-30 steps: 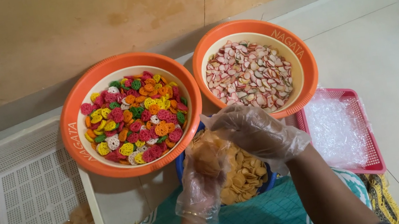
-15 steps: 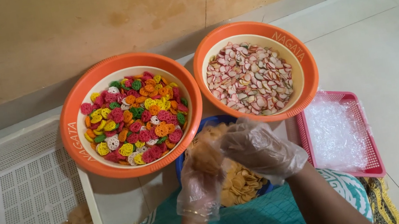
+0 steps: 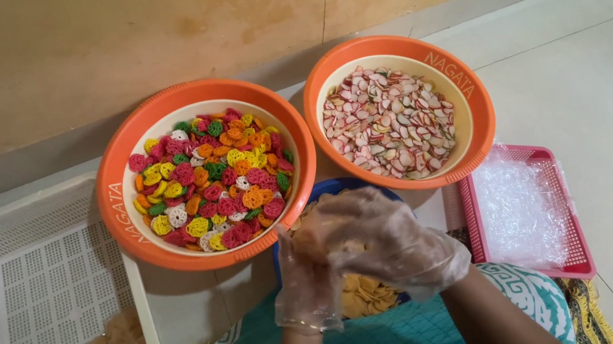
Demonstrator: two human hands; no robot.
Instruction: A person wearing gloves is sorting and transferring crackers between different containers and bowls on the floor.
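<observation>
Where gloved left hand (image 3: 306,285) and right hand (image 3: 386,242) meet: cupped together around yellow chips (image 3: 366,294) (right uppermost), directly above blue bowl (image 3: 334,186).

Pale orange crackers (image 3: 366,294) fill a blue bowl (image 3: 342,185), some bunched between gloved fingers (image 3: 367,228).

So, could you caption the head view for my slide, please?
Gloved hands, left and right, cupped together over yellow crisps.

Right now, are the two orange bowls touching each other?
Cannot tell. In the head view, the bowl of multicoloured crackers and the bowl of pink-and-white chips have rims that meet or nearly meet near the middle, but no plain contact or gap shows there.
</observation>
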